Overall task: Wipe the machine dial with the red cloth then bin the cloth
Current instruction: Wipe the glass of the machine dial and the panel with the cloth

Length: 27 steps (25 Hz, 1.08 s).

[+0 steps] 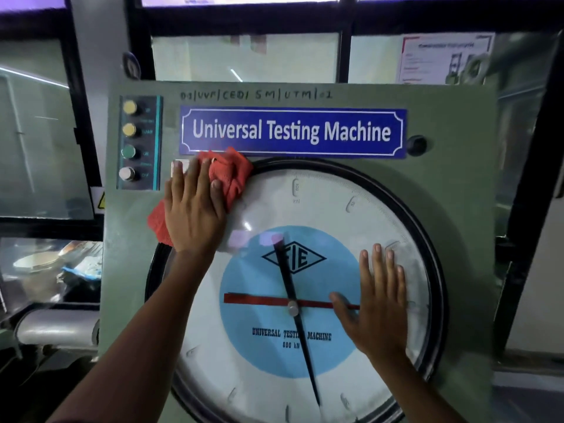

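Head view: left hand (193,215) lies flat, fingers spread, pressing the red cloth (227,178) on the dial (305,209) at its upper-left rim. Right hand (377,303) rests open and empty on the dial's right side.

Two hands, one red cloth (232,175) under the left, one dial (305,209), two pointers, four push buttons, one blue nameplate (293,131).

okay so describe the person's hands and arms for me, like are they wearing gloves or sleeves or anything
Both hands are bare: no gloves on the left hand or the right hand, and no rings, watch or bands show. The forearms are uncovered as far as the frame shows them. A dark reddish edge at the bottom left may be a sleeve, but it is too cropped to tell.
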Available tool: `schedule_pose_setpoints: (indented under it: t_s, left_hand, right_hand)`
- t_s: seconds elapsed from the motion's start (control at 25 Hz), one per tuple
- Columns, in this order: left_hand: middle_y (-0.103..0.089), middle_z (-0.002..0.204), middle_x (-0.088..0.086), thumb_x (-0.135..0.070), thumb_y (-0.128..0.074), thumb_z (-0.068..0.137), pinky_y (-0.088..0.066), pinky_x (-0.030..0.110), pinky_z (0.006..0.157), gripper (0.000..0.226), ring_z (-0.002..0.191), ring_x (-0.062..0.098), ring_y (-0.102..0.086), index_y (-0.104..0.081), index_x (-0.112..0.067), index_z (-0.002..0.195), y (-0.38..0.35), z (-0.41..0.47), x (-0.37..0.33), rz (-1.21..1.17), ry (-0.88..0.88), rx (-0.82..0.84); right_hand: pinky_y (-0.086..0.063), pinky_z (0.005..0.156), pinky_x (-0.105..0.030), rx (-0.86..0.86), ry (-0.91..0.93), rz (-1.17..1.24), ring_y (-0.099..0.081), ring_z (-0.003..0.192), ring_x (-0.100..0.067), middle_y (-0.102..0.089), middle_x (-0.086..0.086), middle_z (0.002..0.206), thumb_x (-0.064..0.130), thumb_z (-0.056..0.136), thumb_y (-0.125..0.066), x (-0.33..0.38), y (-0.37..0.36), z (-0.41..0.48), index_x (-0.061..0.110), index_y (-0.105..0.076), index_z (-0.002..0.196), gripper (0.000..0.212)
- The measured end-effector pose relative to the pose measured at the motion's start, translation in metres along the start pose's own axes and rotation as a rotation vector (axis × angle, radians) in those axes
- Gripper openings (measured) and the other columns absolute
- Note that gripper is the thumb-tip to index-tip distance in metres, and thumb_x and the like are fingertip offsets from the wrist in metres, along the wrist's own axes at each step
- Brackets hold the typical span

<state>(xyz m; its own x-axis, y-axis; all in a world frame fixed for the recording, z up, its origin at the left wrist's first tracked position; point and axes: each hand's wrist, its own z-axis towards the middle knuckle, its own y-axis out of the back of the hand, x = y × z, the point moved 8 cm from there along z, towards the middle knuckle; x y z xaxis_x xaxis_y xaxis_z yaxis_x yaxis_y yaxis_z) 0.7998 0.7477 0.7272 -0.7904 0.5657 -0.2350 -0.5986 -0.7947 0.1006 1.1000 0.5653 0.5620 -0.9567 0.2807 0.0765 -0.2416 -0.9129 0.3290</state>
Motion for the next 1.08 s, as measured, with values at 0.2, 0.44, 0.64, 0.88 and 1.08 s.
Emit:
schedule_pose_setpoints:
  t_s: [0.2, 0.44, 0.64, 0.88, 1.08]
  left_hand:
    - [-0.067, 0.128, 0.014, -0.039, -0.038, 0.110, -0.041, 0.047, 0.096, 0.046, 0.112, 0.037, -0.055, -0.055, -0.012, 0.143, -0.001, 0.003, -0.024, 0.000, -0.042, 0.068]
    - [-0.065, 0.130, 0.012, -0.040, -0.039, 0.110, -0.042, 0.051, 0.103, 0.043, 0.115, 0.040, -0.054, -0.054, -0.016, 0.142, -0.014, 0.017, -0.068, 0.004, -0.069, 0.184]
    - [-0.064, 0.128, 0.007, -0.044, -0.036, 0.109, -0.037, 0.048, 0.107, 0.044, 0.115, 0.033, -0.054, -0.056, -0.018, 0.138, -0.028, 0.022, -0.151, -0.039, -0.318, 0.202]
    - [-0.064, 0.118, 0.006, -0.044, -0.035, 0.109, -0.035, 0.047, 0.110, 0.042, 0.111, 0.031, -0.055, -0.063, -0.019, 0.127, -0.044, -0.034, -0.294, -0.139, -0.870, 0.321]
    - [-0.065, 0.129, 0.005, -0.044, -0.032, 0.112, -0.035, 0.043, 0.111, 0.048, 0.119, 0.029, -0.056, -0.058, -0.020, 0.145, -0.042, -0.024, -0.275, -0.158, -0.941, 0.330]
  right_hand:
    - [-0.017, 0.136, -0.053, -0.034, -0.011, 0.116, -0.019, 0.167, -0.032, -0.026, -0.013, 0.178, 0.064, 0.100, -0.049, 0.003, 0.011, 0.010, 0.008, -0.038, 0.165, 0.086]
    - [-0.015, 0.137, -0.053, -0.011, -0.049, 0.066, -0.012, 0.169, -0.031, -0.017, -0.012, 0.181, 0.061, 0.104, -0.045, 0.021, 0.007, 0.059, 0.014, -0.026, 0.170, 0.084]
    - [-0.016, 0.136, -0.054, -0.050, -0.072, 0.005, -0.014, 0.169, -0.032, -0.018, -0.012, 0.181, 0.062, 0.105, -0.040, 0.023, 0.006, 0.055, 0.016, -0.024, 0.171, 0.082]
    - [-0.025, 0.134, -0.058, -0.014, -0.107, -0.058, -0.037, 0.158, -0.041, -0.047, -0.026, 0.164, 0.066, 0.107, -0.031, 0.021, 0.001, 0.053, 0.007, -0.046, 0.158, 0.079]
    - [-0.016, 0.137, -0.052, -0.040, -0.090, -0.036, -0.026, 0.165, -0.035, -0.034, -0.019, 0.174, 0.063, 0.106, -0.041, 0.021, 0.003, 0.052, 0.010, -0.038, 0.165, 0.080]
